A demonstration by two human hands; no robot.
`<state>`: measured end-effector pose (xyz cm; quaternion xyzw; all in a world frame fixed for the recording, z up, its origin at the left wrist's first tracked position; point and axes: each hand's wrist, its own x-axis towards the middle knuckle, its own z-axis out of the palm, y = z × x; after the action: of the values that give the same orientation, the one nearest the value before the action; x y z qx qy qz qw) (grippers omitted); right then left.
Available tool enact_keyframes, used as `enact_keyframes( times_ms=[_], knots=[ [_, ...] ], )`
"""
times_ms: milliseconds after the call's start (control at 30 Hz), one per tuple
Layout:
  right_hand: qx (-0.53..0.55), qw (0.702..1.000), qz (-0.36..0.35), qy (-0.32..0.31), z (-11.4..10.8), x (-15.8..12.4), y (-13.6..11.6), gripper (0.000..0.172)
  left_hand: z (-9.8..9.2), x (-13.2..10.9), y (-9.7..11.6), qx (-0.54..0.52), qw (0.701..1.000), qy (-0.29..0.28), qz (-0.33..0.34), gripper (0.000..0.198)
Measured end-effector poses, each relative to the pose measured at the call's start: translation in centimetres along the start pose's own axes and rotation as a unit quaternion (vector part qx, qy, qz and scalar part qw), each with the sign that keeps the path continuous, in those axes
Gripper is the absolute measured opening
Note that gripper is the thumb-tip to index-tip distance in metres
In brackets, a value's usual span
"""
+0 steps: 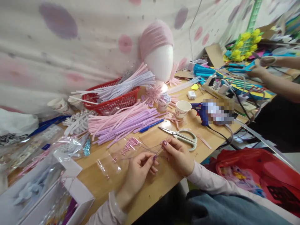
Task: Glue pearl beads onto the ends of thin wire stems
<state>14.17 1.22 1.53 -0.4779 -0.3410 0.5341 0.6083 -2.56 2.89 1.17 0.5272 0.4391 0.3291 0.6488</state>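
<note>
My left hand [140,167] and my right hand [177,154] meet close together above the front of the wooden table. Thumb and finger of each are pinched on thin dark wire [158,151], whose strands run out between and past the fingertips. Just beyond the left hand lies a clear bag of pink beads [131,144]. Scissors with pale handles [186,137] rest half open behind the right hand. A blue pen [151,125] lies farther back, beside pink and purple pipe cleaners [124,122].
Behind stand a red basket [117,104] of pale pipe cleaners, a paper cup [182,109] and a white mannequin head [159,59]. A blue glue gun [202,112] lies right, with cables. White boxes [82,200] fill the near left. Another person's hands [257,70] work at far right.
</note>
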Motion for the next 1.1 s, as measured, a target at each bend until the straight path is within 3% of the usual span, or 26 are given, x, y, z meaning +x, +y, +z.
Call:
enact_keyframes(
  times_ms=[133,300,500,867,1100],
  knots=[
    [-0.042,0.997,0.008,-0.064,-1.4,0.8,-0.9,0.036,0.2,0.2,0.2,0.024,0.999,0.004,-0.034,0.025],
    [-0.115,0.984,-0.055,-0.123,-2.4,2.3,-2.1,0.028,0.2,0.4,0.2,0.007,0.998,0.004,-0.061,0.03],
    [-0.129,0.978,-0.073,-0.144,-2.6,2.6,-2.1,0.025,-0.2,0.0,0.4,0.012,0.998,0.002,-0.065,0.029],
    [-0.112,0.988,-0.084,-0.06,-2.6,1.0,-1.2,0.037,0.5,0.4,0.5,-0.033,0.999,0.003,0.015,0.023],
    [-0.146,0.984,-0.096,-0.048,-2.1,1.3,-0.9,0.04,0.3,0.1,0.2,-0.055,0.997,0.017,0.049,0.027]
  ],
)
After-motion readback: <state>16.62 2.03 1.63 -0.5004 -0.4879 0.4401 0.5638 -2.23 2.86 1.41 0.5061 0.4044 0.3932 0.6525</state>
